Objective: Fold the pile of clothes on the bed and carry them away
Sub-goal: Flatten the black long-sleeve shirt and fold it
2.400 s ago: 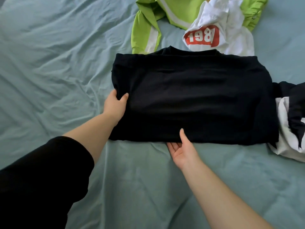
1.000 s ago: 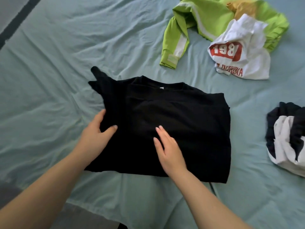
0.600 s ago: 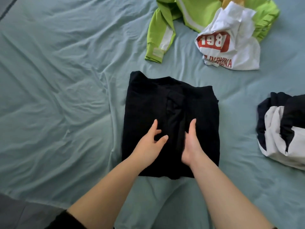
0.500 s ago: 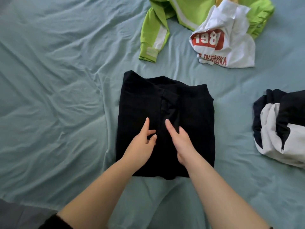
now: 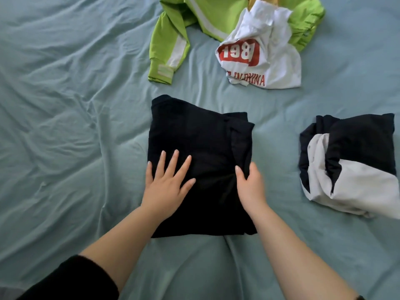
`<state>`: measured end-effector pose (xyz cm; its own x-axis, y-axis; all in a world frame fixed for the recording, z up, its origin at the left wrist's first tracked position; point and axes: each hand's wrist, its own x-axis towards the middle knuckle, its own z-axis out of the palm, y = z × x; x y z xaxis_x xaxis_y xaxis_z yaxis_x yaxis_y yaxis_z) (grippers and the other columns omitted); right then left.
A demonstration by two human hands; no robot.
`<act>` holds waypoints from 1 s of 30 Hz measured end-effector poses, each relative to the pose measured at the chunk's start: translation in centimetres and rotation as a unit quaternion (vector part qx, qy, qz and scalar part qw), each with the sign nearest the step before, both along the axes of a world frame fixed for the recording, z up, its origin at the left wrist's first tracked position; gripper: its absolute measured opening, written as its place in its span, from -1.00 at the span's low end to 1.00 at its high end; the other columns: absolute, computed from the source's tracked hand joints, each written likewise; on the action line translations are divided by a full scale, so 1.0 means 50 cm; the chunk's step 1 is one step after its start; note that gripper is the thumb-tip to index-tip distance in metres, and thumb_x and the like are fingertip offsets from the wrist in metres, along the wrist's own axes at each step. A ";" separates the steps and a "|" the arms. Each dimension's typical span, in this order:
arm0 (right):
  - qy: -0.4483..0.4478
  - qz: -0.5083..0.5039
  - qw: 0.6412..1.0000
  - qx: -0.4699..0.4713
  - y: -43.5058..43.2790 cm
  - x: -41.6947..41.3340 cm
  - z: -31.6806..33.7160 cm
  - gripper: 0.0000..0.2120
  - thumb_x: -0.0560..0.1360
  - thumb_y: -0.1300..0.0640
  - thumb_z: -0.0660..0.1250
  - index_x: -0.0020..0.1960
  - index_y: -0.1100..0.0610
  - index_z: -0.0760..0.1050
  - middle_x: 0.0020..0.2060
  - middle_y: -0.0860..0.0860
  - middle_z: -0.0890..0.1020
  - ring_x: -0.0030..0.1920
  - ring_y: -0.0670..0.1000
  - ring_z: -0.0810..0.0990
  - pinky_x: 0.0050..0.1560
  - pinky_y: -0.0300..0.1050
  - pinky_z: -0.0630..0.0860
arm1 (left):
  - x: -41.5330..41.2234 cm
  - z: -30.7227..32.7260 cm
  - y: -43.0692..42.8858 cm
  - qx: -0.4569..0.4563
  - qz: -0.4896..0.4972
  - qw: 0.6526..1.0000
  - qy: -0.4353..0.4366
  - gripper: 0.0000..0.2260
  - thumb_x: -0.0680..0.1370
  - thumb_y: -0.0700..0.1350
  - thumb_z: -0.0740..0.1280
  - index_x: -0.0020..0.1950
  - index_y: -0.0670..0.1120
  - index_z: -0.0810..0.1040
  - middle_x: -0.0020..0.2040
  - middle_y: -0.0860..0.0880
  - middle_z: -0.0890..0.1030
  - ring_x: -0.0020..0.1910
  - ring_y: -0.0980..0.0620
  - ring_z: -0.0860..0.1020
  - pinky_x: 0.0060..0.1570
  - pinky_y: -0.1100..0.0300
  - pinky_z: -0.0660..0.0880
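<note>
Black garment, folded into a rough rectangle, lying flat on the blue-green bed sheet, about midway across the view. Right edge of the fold showing a thicker layered strip, slightly uneven at its far corner.

On the near-left part of the black garment: left hand, palm down, fingers spread and straight, pressing flat on the cloth, gripping nothing. At the near-right edge of the black garment: right hand, thumb on top of the cloth, remaining fingers curled around the layered edge, apparently pinching that edge; exact closure hard to tell, fingers partly hidden and slightly blurred. Both forearms bare; dark sleeve pushed up on the left arm, at the near-left corner of the view.

Beyond the black garment, well apart from it: green jacket with white stripes, crumpled, one sleeve stretched towards the black garment. White T-shirt with red "1981" print, bunched up, lying partly on the green jacket and nearer the black garment than the jacket's body. A scrap of yellow cloth just visible behind the T-shirt, at the top edge.

To the right of the black garment, apart from it: black-and-white garment, loosely folded, resting on the sheet.

Sheet wrinkled throughout, with deeper creases left of the black garment.
</note>
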<state>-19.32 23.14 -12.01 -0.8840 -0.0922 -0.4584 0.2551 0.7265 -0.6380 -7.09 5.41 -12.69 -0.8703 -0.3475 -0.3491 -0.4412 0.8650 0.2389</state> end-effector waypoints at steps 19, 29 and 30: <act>-0.103 -0.081 0.988 -0.077 0.064 0.011 -0.010 -0.41 0.19 -0.42 0.41 0.00 0.00 0.51 -0.09 -0.13 0.66 -0.08 -0.10 0.65 -0.22 -0.28 0.50 | 0.057 -0.009 0.008 0.209 0.361 0.899 0.130 -0.10 0.31 0.46 0.31 0.53 0.16 0.07 0.50 0.00 0.19 0.48 -0.02 0.17 0.45 -0.01 0.15; -0.266 -0.104 0.938 -0.194 -0.051 0.008 0.062 -0.45 0.38 -0.21 0.44 0.26 0.05 0.50 0.01 -0.03 0.70 -0.01 0.03 0.69 0.05 -0.03 0.60 | 0.006 0.039 -0.111 0.382 0.388 0.828 0.131 -0.90 0.53 0.15 0.32 0.03 0.26 0.48 -0.04 0.25 0.62 0.01 0.24 0.59 0.01 0.24 0.50; -0.245 -0.099 0.944 -0.196 -0.072 0.021 0.078 -0.52 0.40 -0.21 0.43 0.20 0.03 0.53 -0.05 -0.07 0.71 -0.07 -0.02 0.70 -0.10 -0.12 0.62 | 0.009 0.054 -0.131 0.385 0.376 0.829 0.151 -0.88 0.53 0.12 0.33 0.06 0.25 0.50 -0.03 0.25 0.64 -0.01 0.26 0.59 0.04 0.25 0.51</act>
<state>-18.26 19.55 -8.12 -0.5921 -0.1950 -0.7819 0.6952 0.3672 -0.6180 -6.63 -1.13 -9.97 -0.5968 -0.6071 -0.5247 -0.6061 -0.0874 0.7905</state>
